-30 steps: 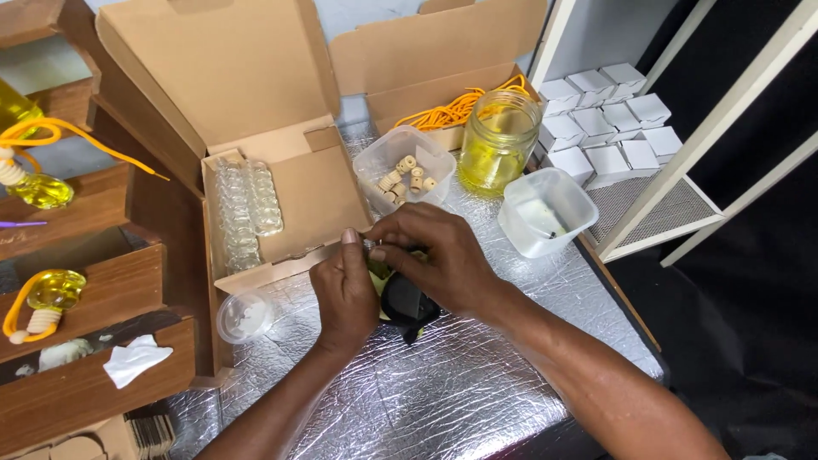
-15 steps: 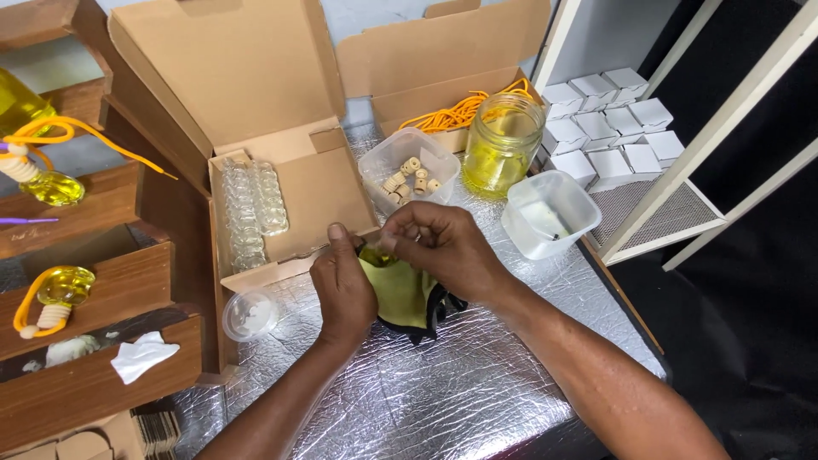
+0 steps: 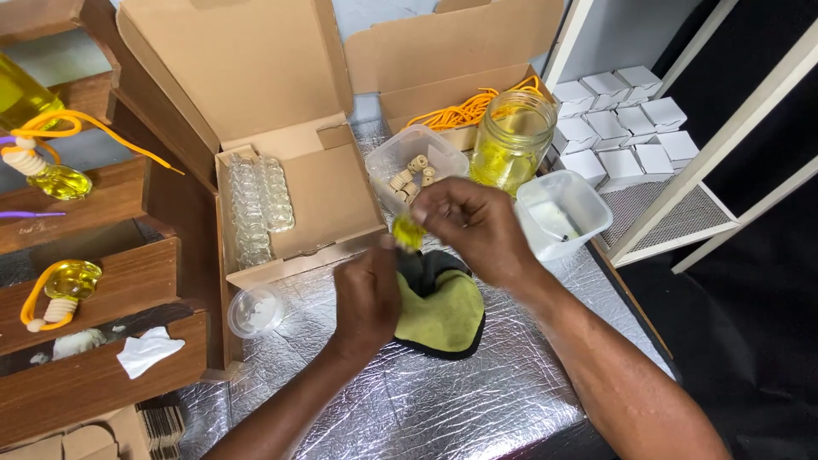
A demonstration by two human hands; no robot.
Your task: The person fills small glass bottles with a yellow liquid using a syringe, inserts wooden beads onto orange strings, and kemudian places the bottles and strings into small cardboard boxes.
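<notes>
— What do we have between the hands?

— A small yellow glass bottle (image 3: pixel 407 232), raised just above the yellow-green cloth with a black edge (image 3: pixel 441 308) that lies on the silver foil-covered table (image 3: pixel 443 400). Our right hand (image 3: pixel 477 226) pinches it from above with the fingertips.

— And the left hand (image 3: pixel 368 294)?

— It curls up from below and meets the bottle's underside; how firmly it grips we cannot tell.

— What do we see around it?

— Just behind the hands, a clear plastic tub of small wooden beads (image 3: pixel 415 166), and beside it a glass jar of yellow liquid (image 3: pixel 511 140). To the right sits a clear tub with white contents (image 3: pixel 564 213). To the left, an open cardboard box (image 3: pixel 281 128) holds rows of empty clear bottles (image 3: pixel 254 204), with a round clear lid (image 3: pixel 256 311) near its front corner.
</notes>
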